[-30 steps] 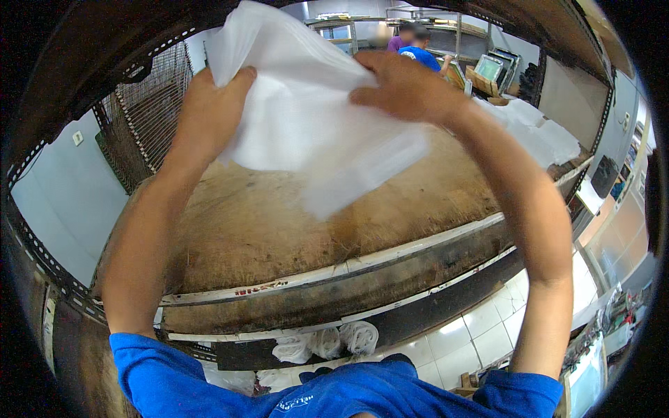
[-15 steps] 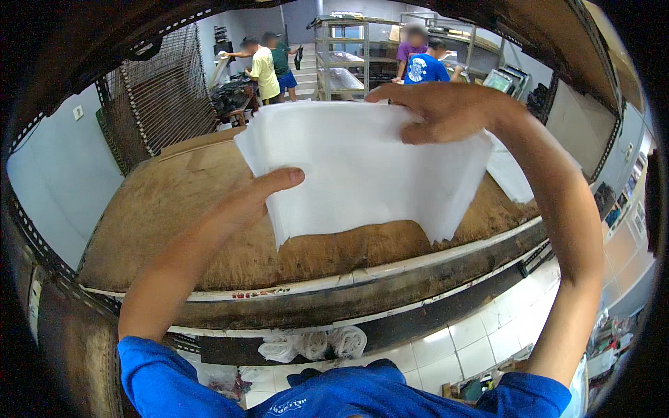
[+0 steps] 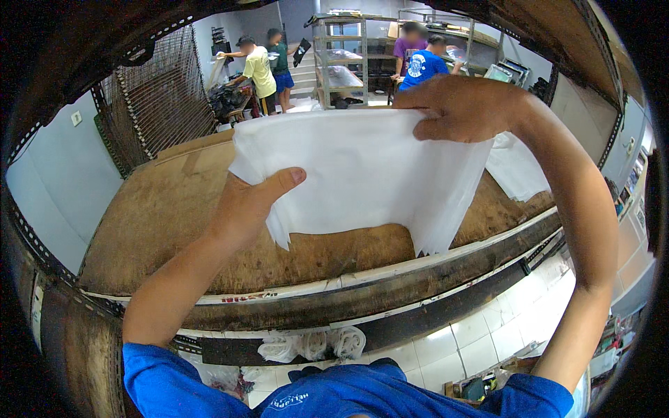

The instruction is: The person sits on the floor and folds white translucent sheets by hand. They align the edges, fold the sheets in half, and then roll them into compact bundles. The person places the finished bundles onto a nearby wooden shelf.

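A stack of thin white sheets [image 3: 355,171] is held up over the worn brown tabletop [image 3: 164,216], its upper edge turned away from me and its lower corners hanging down. My left hand [image 3: 261,195] grips the left side, thumb on the near face and fingers hidden behind the stack. At the upper right edge, my right hand [image 3: 463,111] pinches the sheets, fingers over the far side and thumb on the near side. Whether they are paper or plastic, I cannot tell. Another white sheet or pile [image 3: 516,167] lies on the table's right end, beyond the held stack.
Rolled white bundles [image 3: 313,345] sit on a ledge under the table's front edge. A metal rack [image 3: 341,63] stands at the back. Several co-workers, one in a yellow shirt [image 3: 260,72], are beyond the table. A slatted panel [image 3: 164,90] leans at left.
The stack has dropped slightly, and its right lower corner hangs lower. My right hand has shifted a little to the right and stays on the upper edge.
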A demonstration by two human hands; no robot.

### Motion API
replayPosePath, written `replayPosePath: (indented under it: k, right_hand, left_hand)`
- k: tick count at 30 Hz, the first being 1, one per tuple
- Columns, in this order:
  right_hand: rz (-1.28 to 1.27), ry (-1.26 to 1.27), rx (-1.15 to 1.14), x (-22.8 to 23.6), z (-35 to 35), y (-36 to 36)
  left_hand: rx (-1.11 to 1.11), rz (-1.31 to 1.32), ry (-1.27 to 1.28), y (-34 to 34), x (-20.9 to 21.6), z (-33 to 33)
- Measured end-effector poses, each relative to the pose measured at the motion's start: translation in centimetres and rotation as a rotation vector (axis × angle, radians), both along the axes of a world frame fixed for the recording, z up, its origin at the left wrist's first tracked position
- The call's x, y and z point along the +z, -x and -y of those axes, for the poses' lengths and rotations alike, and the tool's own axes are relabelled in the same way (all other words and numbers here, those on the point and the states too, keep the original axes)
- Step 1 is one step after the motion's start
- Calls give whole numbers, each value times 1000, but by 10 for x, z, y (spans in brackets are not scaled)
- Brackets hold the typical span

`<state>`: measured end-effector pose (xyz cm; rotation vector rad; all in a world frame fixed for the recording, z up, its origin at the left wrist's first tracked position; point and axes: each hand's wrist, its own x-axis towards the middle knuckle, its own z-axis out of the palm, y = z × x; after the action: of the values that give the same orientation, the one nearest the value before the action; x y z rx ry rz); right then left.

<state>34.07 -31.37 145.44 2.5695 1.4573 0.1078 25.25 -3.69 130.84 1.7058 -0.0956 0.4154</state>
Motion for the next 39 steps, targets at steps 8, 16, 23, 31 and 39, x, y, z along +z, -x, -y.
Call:
replayPosePath:
  k: [8,16,23,31,39]
  right_hand:
    - [-1,-82,-104,-3,-7,11]
    - [-134,-80,-172,-4,-26,28]
    - [-61,-141,-25,-15,-32,18]
    - [-191,-328,155,-17,-65,7]
    - [-140,-364,203,-21,-84,17]
  left_hand:
    - [-145,-191,138,20,-5,-32]
    - [79,-187,-183,20,10,-3]
    - [-2,-158,79,13,-1,-11]
    - [71,-96,6,26,-2,-2]
    - [128,-25,-128,25,-4,1]
